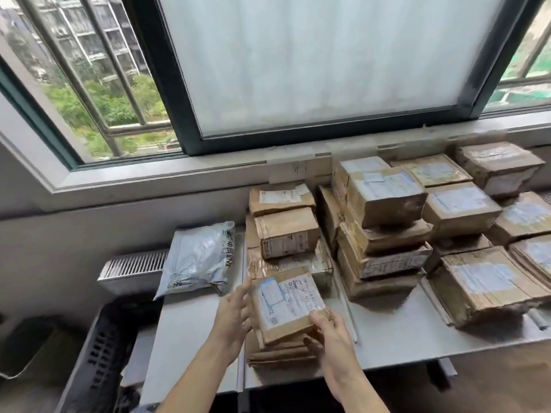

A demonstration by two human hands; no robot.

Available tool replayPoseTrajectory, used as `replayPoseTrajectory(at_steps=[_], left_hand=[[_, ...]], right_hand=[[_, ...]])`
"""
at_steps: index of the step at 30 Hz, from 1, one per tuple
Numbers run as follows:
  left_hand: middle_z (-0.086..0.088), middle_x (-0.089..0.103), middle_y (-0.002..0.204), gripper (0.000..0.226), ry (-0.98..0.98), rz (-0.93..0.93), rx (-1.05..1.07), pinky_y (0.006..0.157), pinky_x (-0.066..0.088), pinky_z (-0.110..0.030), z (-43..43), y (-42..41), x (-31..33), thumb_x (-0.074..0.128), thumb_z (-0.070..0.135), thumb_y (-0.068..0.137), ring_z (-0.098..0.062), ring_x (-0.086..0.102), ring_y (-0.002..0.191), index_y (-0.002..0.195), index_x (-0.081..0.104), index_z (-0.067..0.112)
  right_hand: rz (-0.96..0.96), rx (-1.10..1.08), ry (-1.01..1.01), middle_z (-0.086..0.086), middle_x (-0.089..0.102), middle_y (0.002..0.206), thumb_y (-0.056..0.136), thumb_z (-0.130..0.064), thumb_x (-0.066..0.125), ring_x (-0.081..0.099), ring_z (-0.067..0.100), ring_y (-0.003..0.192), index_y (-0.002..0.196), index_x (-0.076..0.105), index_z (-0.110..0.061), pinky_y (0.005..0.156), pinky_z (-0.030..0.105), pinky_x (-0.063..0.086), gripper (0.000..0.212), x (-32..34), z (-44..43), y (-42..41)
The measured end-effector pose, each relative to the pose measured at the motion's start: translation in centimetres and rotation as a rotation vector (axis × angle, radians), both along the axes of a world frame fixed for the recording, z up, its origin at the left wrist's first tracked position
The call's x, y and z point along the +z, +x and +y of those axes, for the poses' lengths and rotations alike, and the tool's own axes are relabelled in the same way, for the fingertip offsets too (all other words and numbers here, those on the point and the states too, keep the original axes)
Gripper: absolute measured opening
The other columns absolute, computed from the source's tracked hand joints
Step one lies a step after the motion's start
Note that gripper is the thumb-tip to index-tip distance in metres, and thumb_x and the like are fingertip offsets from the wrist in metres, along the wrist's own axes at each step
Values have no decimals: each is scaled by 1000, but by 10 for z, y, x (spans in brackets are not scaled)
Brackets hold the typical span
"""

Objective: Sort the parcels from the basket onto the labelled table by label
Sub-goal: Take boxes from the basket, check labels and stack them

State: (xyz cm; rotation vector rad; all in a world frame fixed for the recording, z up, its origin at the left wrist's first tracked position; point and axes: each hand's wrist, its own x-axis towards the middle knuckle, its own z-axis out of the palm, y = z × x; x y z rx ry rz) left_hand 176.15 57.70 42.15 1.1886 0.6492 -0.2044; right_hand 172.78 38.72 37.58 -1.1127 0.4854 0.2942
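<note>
A flat brown parcel with a white label lies tilted on top of a low stack of flat cardboard parcels near the front of the white table. My right hand grips its near right corner, thumb on top. My left hand is at its left edge with fingers spread and fairly straight, blurred. The dark basket stands on the floor at the lower left, its inside in shadow.
A grey plastic mailer lies at the table's back left. Stacks of brown cardboard parcels fill the middle and right of the table. A radiator and window sill run behind.
</note>
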Motion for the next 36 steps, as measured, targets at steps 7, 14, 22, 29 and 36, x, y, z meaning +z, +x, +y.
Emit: replayPoseTrajectory(at_steps=[7,14,22,29,36], left_hand=[[-6,76,115,37,142,-24,-110,84,54,-31,7,71,-29,69,32,97,-18,71,106,124,63,7],[5,67,121,30,282,-77,-247,90,52,-21,4,100,-44,67,14,98,-3,62,109,126,59,19],[0,66,121,33,229,3,-225,100,53,-36,13,109,-59,70,20,97,-11,63,110,127,58,16],[-16,69,97,53,207,-146,-92,78,49,-38,11,96,-35,69,57,83,-21,64,89,96,60,6],[0,69,91,32,231,-364,16,73,48,-36,16,134,24,58,40,102,-15,63,81,93,61,9]], right_hand=[[56,-49,-164,7,72,124,96,-26,71,66,25,118,123,61,-24,101,44,52,29,-1,10,69],[163,56,-369,-11,70,128,89,-47,71,61,14,124,124,65,-44,113,47,44,36,-19,10,98],[173,80,-358,-5,70,127,102,-30,63,63,14,119,130,62,-32,92,35,53,29,-9,11,102],[-42,23,-499,1,73,118,81,-37,68,69,21,110,121,61,-29,91,44,57,41,8,9,90],[-256,1,-528,-8,73,115,89,-48,65,68,11,110,119,64,-32,93,39,55,34,58,16,137]])
